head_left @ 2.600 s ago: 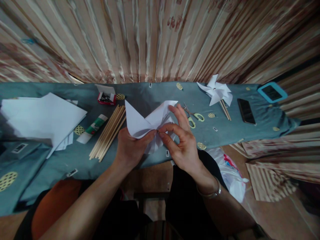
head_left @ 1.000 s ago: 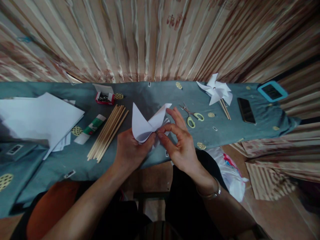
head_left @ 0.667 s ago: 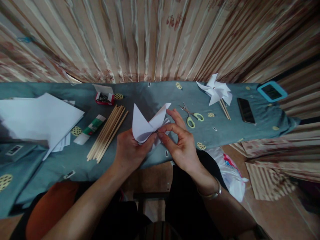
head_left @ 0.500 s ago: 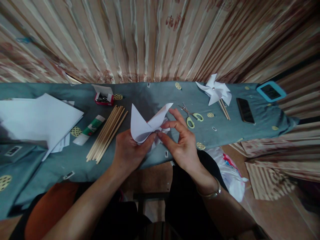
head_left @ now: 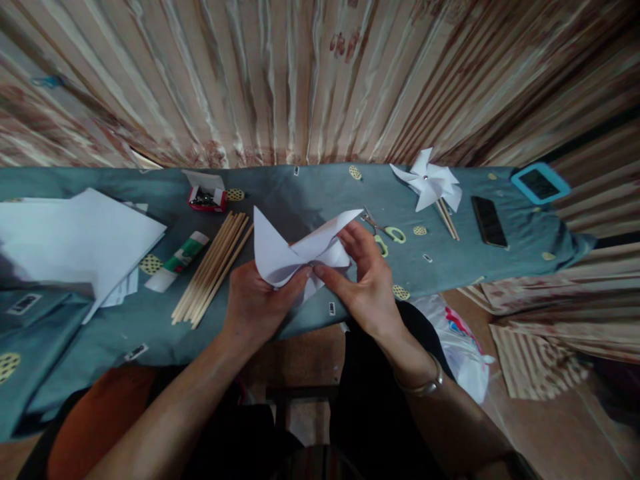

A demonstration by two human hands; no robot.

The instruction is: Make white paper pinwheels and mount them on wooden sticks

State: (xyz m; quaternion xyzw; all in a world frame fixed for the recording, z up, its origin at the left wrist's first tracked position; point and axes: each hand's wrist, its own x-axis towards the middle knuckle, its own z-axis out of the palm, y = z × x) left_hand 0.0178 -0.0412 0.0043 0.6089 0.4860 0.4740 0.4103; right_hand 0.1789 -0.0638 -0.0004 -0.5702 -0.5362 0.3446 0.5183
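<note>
Between my two hands is a white paper pinwheel (head_left: pixel 280 257), its blades curling up and outward above the table. My left hand (head_left: pixel 255 300) grips it from the left, with the thumb on its middle and the other fingers hidden behind the paper. On the other side my right hand (head_left: pixel 369 287) holds it too, thumb pressed at the centre and fingers behind the right blades. Something small shows at the centre under the thumbs, too small to name. Left of my left hand lies a bundle of wooden sticks (head_left: pixel 213 270); scissors (head_left: pixel 387 233) with green handles lie beyond my right hand.
White paper sheets (head_left: pixel 75 233), a glue stick (head_left: pixel 177 261) and an open red box (head_left: pixel 207 199) of small metal pieces lie on the left. Rightward are a finished pinwheel (head_left: pixel 433 180) on sticks, a phone (head_left: pixel 489 221) and a blue-framed device (head_left: pixel 540 183). A curtain (head_left: pixel 280 80) hangs behind.
My right fingers have moved from the front of the paper to behind its right blades, closing round it. The pinwheel has spread wider and its right blade leans further right.
</note>
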